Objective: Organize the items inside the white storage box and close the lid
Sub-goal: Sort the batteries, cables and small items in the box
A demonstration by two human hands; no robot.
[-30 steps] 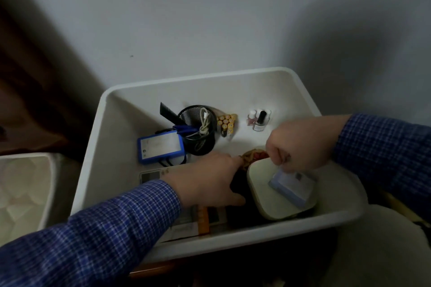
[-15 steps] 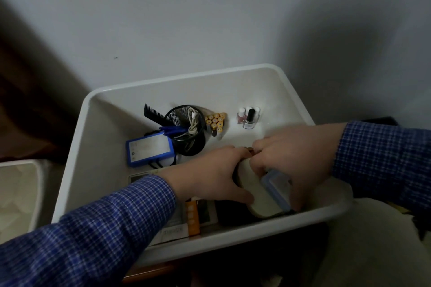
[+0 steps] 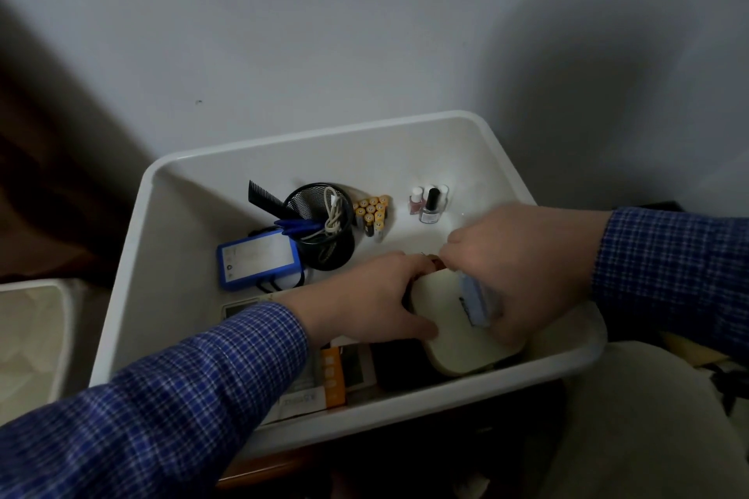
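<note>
White storage box [image 3: 259, 158] open, lid not on it, set against a grey wall [image 3: 364, 32]. Inside, at 11 o'clock: black mesh cup [image 3: 328, 247] upright, holding a black comb [image 3: 265, 198], blue-handled scissors [image 3: 298, 225] and a coiled white cable [image 3: 333, 215]. Just beside the cup at 9 o'clock: blue-edged device [image 3: 259, 261], lying flat. At 12 o'clock: cluster of yellow-tipped batteries [image 3: 372, 213], standing on end, near the cup. At 1 o'clock: small nail polish bottles [image 3: 429, 203], upright, grouped together. At 6 o'clock: papers with an orange strip [image 3: 333, 377], flat on the floor of the box, beside a dark object too dim to identify. At 4 o'clock: cream rounded case [image 3: 450, 336], tilted, resting over the dark object. Left hand [image 3: 364, 300] gripping the left edge of the case, fingers curled over it, thumb along the near side. Right hand [image 3: 523, 263] curled around a small pale blue item [image 3: 476, 302], pressing it against the top of the case. Both sleeves blue check. Second pale container [image 3: 28, 336] at 9 o'clock outside the box, partly out of view.
</note>
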